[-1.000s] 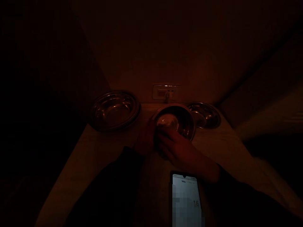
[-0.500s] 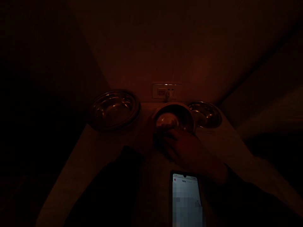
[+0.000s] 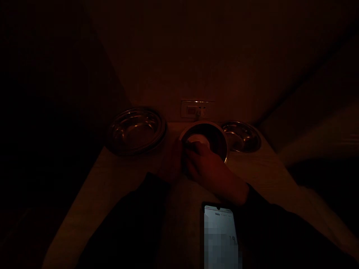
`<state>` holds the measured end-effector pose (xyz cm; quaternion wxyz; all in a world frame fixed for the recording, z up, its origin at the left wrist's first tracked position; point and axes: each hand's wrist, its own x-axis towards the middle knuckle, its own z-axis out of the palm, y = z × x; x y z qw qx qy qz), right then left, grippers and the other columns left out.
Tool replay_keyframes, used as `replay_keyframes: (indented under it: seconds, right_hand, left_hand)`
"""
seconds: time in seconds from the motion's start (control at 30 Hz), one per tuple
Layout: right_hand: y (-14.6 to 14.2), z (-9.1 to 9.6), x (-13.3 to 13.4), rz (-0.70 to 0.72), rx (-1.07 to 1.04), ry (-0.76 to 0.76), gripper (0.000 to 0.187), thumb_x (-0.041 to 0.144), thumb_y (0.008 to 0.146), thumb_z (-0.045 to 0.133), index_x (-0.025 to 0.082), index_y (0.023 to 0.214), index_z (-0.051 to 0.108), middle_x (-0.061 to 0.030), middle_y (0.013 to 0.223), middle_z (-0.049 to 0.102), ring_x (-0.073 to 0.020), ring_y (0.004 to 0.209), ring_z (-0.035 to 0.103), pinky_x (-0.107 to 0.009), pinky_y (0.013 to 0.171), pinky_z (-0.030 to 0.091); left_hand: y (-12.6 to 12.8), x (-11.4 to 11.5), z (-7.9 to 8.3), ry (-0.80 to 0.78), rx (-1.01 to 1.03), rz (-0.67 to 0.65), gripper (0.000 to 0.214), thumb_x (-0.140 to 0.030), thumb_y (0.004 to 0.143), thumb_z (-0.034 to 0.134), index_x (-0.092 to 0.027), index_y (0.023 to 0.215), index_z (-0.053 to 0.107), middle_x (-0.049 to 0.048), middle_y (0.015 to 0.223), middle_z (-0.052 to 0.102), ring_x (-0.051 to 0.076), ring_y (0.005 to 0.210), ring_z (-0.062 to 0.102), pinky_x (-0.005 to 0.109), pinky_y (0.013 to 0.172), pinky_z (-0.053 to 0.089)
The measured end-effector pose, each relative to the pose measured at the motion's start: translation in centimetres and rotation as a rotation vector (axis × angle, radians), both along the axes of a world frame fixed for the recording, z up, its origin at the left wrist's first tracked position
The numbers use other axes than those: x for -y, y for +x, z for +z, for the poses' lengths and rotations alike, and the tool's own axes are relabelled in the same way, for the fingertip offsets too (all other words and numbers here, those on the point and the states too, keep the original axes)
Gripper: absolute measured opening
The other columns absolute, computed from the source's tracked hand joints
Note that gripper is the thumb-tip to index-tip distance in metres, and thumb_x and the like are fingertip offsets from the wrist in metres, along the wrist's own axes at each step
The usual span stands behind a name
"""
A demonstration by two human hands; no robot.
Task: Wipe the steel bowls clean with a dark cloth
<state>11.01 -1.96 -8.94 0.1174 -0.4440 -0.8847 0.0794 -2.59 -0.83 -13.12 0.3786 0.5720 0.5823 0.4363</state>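
A round metal bowl (image 3: 227, 149) stands tilted toward me at the middle of the table's far side. At its left side is my left hand (image 3: 172, 160), its fingers against the wall and rim, gripping it. My right hand (image 3: 206, 164) reaches over the near left rim with bent, closed fingers. Something dark seems to lie under those fingertips, but the dimness hides what it is. A pale patch, perhaps a reflection, shows on the bowl's inside. Both forearms are in dark sleeves.
Left of the bowl lies a stack of shiny metal dishes (image 3: 137, 130). Another shallow metal dish (image 3: 244, 136) sits at the right. A lit phone (image 3: 220, 228) lies on the wooden table (image 3: 103, 194) near my right forearm. A wall socket (image 3: 198, 109) is behind the bowl.
My right hand has moved left and slightly up along the bowl's near rim, toward my left hand. The bowl has shifted slightly left. The dishes and phone stay put.
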Motion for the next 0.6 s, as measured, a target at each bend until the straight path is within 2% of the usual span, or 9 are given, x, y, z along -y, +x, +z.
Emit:
replay_keyframes:
  seconds: [0.13,0.27,0.43,0.53,0.6]
  right_hand:
    - [1.5,0.2,0.7,0.08,0.105,-0.081,0.028,0.026,0.095,0.04,0.017,0.105,0.065,-0.0113,0.113,0.057,-0.0229,0.094,0.057,-0.038,0.082,0.048]
    - [1.9,0.2,1.1,0.067,0.174,-0.06,0.027,0.026,0.094,0.042,0.017,0.1,0.066,-0.0108,0.108,0.058,-0.0253,0.096,0.057,-0.039,0.08,0.049]
    - [0.3,0.4,0.1,0.021,0.112,-0.009,0.03,0.026,0.096,0.037,0.017,0.11,0.062,-0.0125,0.109,0.057,-0.0225,0.09,0.058,-0.037,0.077,0.05]
    - [-0.9,0.5,-0.8,-0.07,0.052,0.043,0.031,0.025,0.096,0.037,0.014,0.111,0.061,-0.0145,0.108,0.056,-0.0243,0.095,0.056,-0.036,0.077,0.05]
    - [-1.3,0.4,-1.1,-0.111,0.015,0.061,0.031,0.024,0.096,0.037,0.014,0.11,0.062,-0.0151,0.108,0.056,-0.0245,0.096,0.056,-0.036,0.078,0.05]
  left_hand:
    - [0.0,0.2,0.6,0.024,0.002,0.006,0.044,-0.033,0.096,0.027,-0.013,0.115,0.061,0.0113,0.117,0.067,0.022,0.114,0.06,0.039,0.106,0.04]
    - [-0.1,0.2,0.5,0.056,0.034,-0.005,0.047,-0.034,0.096,0.021,-0.014,0.117,0.059,0.0107,0.122,0.065,0.022,0.116,0.059,0.039,0.106,0.041]
    - [-0.3,-0.2,-0.1,0.03,-0.02,-0.013,0.042,-0.032,0.095,0.029,-0.011,0.12,0.056,0.0147,0.126,0.063,0.023,0.116,0.058,0.04,0.106,0.041]
    - [-0.4,-0.3,-0.1,0.009,0.021,0.019,0.047,-0.034,0.096,0.024,-0.013,0.123,0.055,0.0133,0.129,0.061,0.019,0.12,0.056,0.036,0.107,0.039]
    - [-0.4,-0.3,-0.1,0.025,-0.019,0.038,0.042,-0.032,0.095,0.031,-0.014,0.123,0.056,0.0123,0.131,0.06,0.02,0.123,0.054,0.037,0.11,0.035]
